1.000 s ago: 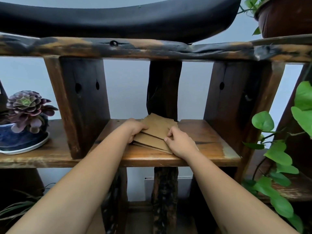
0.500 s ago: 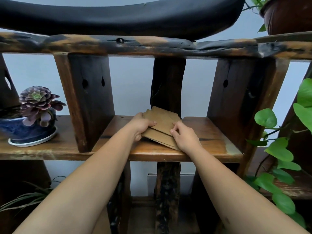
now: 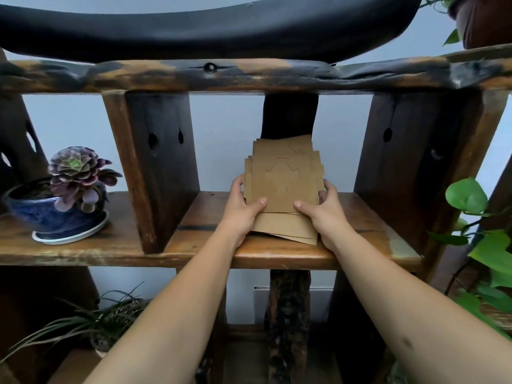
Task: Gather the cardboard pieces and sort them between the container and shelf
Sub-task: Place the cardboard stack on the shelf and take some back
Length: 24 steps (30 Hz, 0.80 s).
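A stack of brown cardboard pieces (image 3: 282, 173) stands tilted up on edge in the middle bay of the wooden shelf (image 3: 277, 253). My left hand (image 3: 243, 209) grips the stack's left side, thumb on the front face. On the stack's right side my right hand (image 3: 321, 209) holds it the same way. A few more cardboard pieces (image 3: 288, 228) lie flat on the shelf board under the raised stack, between my wrists. No container is in view.
A purple succulent in a blue pot (image 3: 63, 200) sits on the shelf's left bay. Dark wooden uprights (image 3: 155, 162) flank the middle bay. A black curved object (image 3: 194, 26) rests on the top board. Green vine leaves (image 3: 468, 195) hang at right; a grassy plant (image 3: 91, 322) sits below left.
Both hands went from pressing the cardboard flat on the shelf to gripping its two sides. The stack has been squared up and tipped up on edge.
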Tool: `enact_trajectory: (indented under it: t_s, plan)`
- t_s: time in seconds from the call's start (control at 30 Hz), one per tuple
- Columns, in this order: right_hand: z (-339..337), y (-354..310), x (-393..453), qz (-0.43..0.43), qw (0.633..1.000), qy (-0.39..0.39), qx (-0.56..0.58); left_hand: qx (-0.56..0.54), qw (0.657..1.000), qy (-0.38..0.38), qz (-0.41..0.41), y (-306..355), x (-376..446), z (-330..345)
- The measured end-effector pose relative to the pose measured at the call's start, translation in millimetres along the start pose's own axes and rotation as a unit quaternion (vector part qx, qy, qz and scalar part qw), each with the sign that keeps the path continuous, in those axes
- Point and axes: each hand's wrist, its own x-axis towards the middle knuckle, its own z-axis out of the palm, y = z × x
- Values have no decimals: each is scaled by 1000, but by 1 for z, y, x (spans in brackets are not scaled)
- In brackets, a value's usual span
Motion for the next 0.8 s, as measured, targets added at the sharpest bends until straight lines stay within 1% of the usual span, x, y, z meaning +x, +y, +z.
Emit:
enact_trajectory:
  t_s: [0.07,0.13,0.2,0.3,0.4,0.63,0.8]
  plan:
    - [5,-8,0,-38,999,-3,16,3,1000,21,17,-2,3,-2]
    - [10,-18,4,-78,997,-14,-11,-12,998,42,35,-4,5,-6]
    - [13,-25,7,-101,994,-30,-31,-25,998,39,36,-5,6,-9]
    - [12,-24,9,-91,995,-39,-32,-22,999,17,15,-5,7,-9]
    - [9,-15,7,-82,996,-39,-27,-3,1000,12,15,-6,8,-7]
    - [7,-1,0,-63,996,-56,32,-13,1000,-13,-2,-6,8,-8]
    - [4,-2,-3,-69,996,-64,5,-13,999,-25,-18,-6,6,-9]
